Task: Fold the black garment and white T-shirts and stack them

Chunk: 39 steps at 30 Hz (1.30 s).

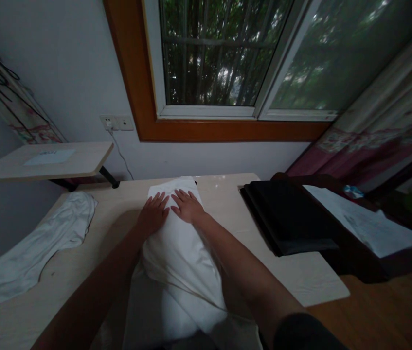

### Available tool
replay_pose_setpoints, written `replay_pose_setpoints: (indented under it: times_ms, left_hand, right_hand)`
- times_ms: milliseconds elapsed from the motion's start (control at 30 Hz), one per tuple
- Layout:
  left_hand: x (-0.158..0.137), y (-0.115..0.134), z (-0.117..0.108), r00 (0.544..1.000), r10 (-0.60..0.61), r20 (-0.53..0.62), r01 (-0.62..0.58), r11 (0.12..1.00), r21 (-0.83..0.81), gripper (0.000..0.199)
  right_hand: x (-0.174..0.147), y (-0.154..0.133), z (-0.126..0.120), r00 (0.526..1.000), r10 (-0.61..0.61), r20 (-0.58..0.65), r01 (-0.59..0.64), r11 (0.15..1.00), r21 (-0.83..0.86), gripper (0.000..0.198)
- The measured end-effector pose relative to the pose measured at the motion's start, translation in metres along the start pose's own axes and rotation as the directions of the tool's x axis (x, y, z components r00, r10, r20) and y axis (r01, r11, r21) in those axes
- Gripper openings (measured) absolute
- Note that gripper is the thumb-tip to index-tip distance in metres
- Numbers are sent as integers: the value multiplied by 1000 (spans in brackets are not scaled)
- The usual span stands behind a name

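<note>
A white cloth [180,248], perhaps a garment, stretches along the wooden desk [223,194] from its back part toward me. Its far end lies flat and narrow, while the nearer part is bunched in soft folds. My left hand [153,214] rests flat on the left side of the far end, fingers spread. Beside it, my right hand [187,205] presses flat on the same end, its fingers also apart. The two hands are close together, and neither grips the cloth. Its near edge runs out of view below me.
Another crumpled white cloth [60,228] lies at the desk's left. Behind it is a raised shelf [89,158] with a paper [50,157]. Black flat folders [289,214] sit at the right edge, near a dark chair-like piece holding a white sheet [366,223]. A window [220,58] is ahead.
</note>
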<state>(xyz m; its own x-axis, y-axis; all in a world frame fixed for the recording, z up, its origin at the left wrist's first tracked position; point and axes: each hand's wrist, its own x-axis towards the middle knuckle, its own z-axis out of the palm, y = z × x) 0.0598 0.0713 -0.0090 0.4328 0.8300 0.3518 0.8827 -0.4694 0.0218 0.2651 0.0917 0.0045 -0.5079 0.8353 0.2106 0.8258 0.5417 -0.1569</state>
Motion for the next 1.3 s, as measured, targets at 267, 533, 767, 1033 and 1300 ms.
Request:
replay_pose_setpoints:
  times_ms: [267,533,767,1033,1300]
  left_hand:
    - [2,-5,-1,986,-164,-1,164,985,48,56]
    - [8,-14,6,978,-206,17,205,977,53,57]
    - [6,-12,6,973,-228,30,226,972,65,58]
    - [5,-12,6,978,-210,-8,210,978,16,56]
    - [-1,-8,-1,977,-184,-110,182,983,-24,46]
  right_hand:
    - [25,30,1,977,203,65,-202,979,-23,62]
    - [9,57,-2,959,281,40,-279,959,-40,63]
    - [-13,57,-4,947,319,-41,-321,946,-45,60]
    - [-55,45,-16,961,272,-57,-273,962,-5,54]
    - [-105,26,-30,975,210,-69,-208,978,24,49]
